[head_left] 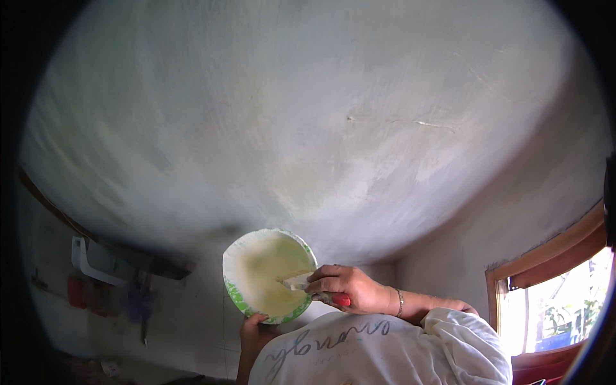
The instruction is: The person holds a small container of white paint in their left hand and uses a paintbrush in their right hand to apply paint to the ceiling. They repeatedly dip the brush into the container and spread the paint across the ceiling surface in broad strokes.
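Note:
A round white and green tub (234, 296) tilts up toward me, with cream-coloured paint (269, 276) spread over its inside. My left hand (258, 327) grips it at the lower edge, thumb over the rim and the other fingers hidden behind. In my right hand (350, 289) is a flat paintbrush (296, 281) with a red handle end. Its pale tip lies over the tub's opening; I cannot tell whether it touches the paint. My fingers are wrapped round it near the tub's right rim.
A large grey-white wall (308, 128) with brushy patches and a thin crack (433, 124) fills the upper view. A brown-framed window (552, 314) is at the lower right. Dim at the left are a white bracket-like piece (93, 266) and a red object (77, 292).

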The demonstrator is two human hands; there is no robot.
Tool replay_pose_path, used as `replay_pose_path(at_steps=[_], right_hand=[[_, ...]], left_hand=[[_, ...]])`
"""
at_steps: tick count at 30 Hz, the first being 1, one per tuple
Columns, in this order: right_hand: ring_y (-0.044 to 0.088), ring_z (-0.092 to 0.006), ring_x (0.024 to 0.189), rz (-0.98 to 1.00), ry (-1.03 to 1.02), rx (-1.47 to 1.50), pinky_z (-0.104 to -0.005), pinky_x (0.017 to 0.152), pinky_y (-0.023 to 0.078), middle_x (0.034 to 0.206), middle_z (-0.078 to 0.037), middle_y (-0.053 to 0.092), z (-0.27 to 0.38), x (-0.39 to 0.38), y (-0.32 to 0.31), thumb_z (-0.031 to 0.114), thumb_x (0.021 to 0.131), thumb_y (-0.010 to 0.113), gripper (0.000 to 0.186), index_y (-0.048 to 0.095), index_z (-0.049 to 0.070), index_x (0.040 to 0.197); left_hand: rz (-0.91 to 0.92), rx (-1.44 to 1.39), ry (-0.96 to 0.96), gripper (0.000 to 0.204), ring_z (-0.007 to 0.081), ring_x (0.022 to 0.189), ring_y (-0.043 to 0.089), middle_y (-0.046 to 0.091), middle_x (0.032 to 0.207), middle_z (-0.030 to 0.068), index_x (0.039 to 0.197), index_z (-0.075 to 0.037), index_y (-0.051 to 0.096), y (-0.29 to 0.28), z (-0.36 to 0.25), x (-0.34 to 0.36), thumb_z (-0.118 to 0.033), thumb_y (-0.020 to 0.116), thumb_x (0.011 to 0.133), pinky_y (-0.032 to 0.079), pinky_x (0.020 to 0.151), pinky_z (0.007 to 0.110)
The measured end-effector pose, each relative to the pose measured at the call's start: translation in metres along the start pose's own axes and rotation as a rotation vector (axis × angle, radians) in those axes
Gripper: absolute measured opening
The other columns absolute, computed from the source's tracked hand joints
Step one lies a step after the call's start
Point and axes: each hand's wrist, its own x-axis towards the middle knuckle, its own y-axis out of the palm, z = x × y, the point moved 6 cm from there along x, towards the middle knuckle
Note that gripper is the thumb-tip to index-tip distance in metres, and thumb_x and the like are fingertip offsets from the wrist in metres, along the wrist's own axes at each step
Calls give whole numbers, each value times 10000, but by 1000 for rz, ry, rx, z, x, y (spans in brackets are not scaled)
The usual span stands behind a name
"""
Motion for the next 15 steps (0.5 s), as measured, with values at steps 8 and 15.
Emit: replay_pose_path(at_steps=[8,15], right_hand=[[686,-300,975,-83,-39,197,-377,846,594,1068,-116,685,-8,-8,-18,23,835,765,237,705,37,1064],[689,-261,1012,-135,51,412,-351,862,588,1094,-133,693,-25,-27,-23,17,837,770,216,715,16,1045]], left_hand=[[57,16,46,720,385,1276,534,522,1389,183,1469,-48,373,22,-5,-9,21,529,770,438,1049,640],[-23,15,48,710,362,1294,524,519,1406,187,1461,-18,377,9,-4,-14,22,521,767,395,1135,546]])
